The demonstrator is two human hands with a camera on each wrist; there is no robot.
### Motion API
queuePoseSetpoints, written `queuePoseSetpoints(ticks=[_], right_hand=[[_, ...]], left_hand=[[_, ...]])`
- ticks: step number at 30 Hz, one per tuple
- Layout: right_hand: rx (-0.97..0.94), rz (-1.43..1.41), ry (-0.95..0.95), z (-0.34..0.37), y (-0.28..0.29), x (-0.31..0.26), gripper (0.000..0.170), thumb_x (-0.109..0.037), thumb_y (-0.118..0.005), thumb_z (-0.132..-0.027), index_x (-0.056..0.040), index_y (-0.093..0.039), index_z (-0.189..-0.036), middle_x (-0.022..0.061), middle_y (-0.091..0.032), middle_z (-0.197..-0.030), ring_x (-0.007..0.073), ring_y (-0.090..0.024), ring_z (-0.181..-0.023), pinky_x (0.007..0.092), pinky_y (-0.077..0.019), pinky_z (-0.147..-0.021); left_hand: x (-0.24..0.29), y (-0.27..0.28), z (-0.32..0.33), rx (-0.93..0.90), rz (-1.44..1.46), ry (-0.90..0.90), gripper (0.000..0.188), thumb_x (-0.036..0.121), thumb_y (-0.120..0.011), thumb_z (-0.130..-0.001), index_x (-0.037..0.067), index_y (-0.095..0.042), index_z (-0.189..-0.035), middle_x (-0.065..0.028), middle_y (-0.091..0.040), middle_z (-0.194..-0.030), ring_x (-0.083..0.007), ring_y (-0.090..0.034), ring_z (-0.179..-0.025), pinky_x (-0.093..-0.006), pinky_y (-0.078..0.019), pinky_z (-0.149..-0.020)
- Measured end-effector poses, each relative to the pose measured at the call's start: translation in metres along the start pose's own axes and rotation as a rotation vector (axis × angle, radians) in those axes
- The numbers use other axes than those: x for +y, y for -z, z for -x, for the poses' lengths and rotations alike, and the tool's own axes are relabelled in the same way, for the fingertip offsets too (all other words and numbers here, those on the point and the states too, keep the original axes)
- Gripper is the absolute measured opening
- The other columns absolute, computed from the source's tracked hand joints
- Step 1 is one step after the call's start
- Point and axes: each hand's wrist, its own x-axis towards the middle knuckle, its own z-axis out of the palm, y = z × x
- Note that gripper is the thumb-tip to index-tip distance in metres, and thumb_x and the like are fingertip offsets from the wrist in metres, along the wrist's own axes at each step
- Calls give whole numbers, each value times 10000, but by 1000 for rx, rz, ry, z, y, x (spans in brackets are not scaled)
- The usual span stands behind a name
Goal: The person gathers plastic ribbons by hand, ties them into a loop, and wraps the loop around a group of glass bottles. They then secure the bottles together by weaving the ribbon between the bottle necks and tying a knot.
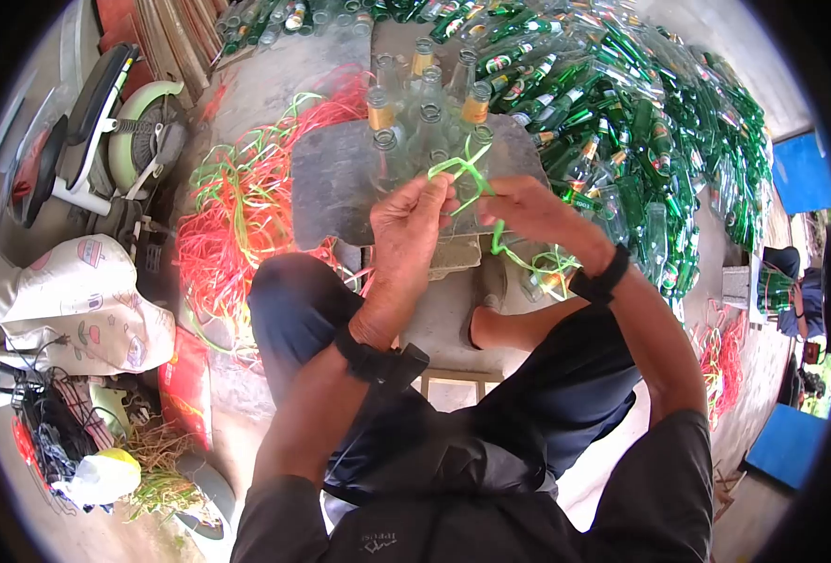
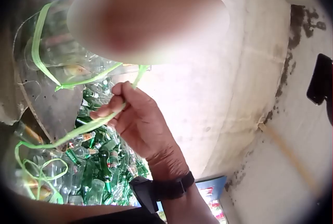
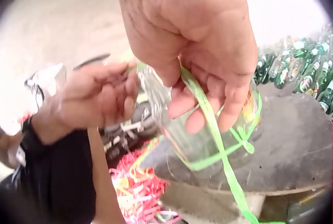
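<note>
A cluster of clear glass bottles (image 1: 428,120) stands upright on a dark, worn board (image 1: 326,178). Green plastic strapping (image 3: 221,151) runs round the bottles low down, with a small knot (image 3: 247,144) at their side in the right wrist view. Above the near bottles, my left hand (image 1: 408,225) pinches the strap between thumb and forefinger. Just to its right, my right hand (image 1: 533,208) pinches another part of the same strap, whose loose tail (image 2: 78,130) trails down and curls. A blurred patch hides most of the left hand in the left wrist view.
Green bottles (image 1: 612,122) lie in a large heap to the right and behind. Tangled red and green strapping (image 1: 218,249) is heaped left of the board. Further left are a wheeled machine (image 1: 143,131) and a printed cloth (image 1: 87,300). Another person (image 1: 809,305) is at the far right.
</note>
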Motion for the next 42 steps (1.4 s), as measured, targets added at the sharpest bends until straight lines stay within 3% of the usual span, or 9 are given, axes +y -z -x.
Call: queuePoseSetpoints(ticks=[1,2,4,13,25,28,30,37,42], right_hand=[[-63,-262,54,3,10,-5,272,-247,-632,-968,-9,-648,-836,58,-667,-720,170,-644,-672,343,-512,-624],[-69,-260,56,4,22,-12,272,-247,-632,-968,-9,-648,-836,58,-667,-720,170,-644,-672,343,-512,-624],[-155,-250,-94,5,48,-33,282,-254,-637,-1002,-23,-648,-841,-36,-556,-657,68,-544,-592,279,-449,-535],[-180,53,-108,-18,135,-101,220,-255,-711,-941,-45,-680,-883,-63,-543,-640,22,-472,-517,214,-362,-455],[-117,354,-130,-60,222,-114,285,-318,-725,-904,-83,-641,-767,-93,-463,-618,23,-406,-523,225,-302,-448],[-82,375,-48,-85,218,-109,293,-339,-703,-943,-93,-672,-787,-90,-480,-638,32,-406,-547,241,-298,-461],[59,336,255,-108,198,-103,304,-337,-673,-974,-71,-693,-828,-78,-511,-677,35,-442,-609,245,-344,-517],[50,309,473,-189,132,-104,328,-324,-677,-966,-2,-729,-936,-2,-597,-720,73,-532,-694,272,-437,-618],[-59,391,621,-226,96,-114,268,-260,-683,-901,1,-744,-921,133,-695,-766,215,-642,-714,372,-496,-672]], left_hand=[[1,0,1,-4,-16,14,221,250,-685,-981,72,-763,-1086,-43,-737,-955,-131,-690,-837,-282,-549,-746],[3,-1,2,2,-14,12,221,250,-685,-981,72,-763,-1086,-43,-737,-955,-131,-690,-837,-282,-549,-746],[5,-1,4,38,21,46,215,245,-673,-989,66,-758,-1073,-28,-727,-930,-115,-671,-826,-270,-526,-733],[-4,-4,6,116,301,79,184,198,-671,-982,45,-763,-1026,0,-668,-827,-78,-574,-693,-236,-464,-647],[-10,-2,10,107,403,58,190,229,-661,-1005,68,-733,-1074,35,-642,-865,-62,-580,-753,-241,-483,-703],[-12,-4,10,126,411,48,193,226,-650,-1013,62,-722,-1082,32,-638,-867,-67,-576,-746,-250,-481,-705],[-14,-4,10,111,467,3,192,226,-638,-1021,60,-708,-1087,28,-635,-861,-75,-577,-742,-257,-481,-715],[-9,1,6,233,498,29,192,220,-600,-1041,53,-692,-1068,16,-628,-828,-95,-575,-731,-264,-474,-717],[-6,-3,5,293,521,42,197,221,-591,-1045,49,-688,-1047,17,-623,-817,-96,-566,-721,-263,-472,-719]])
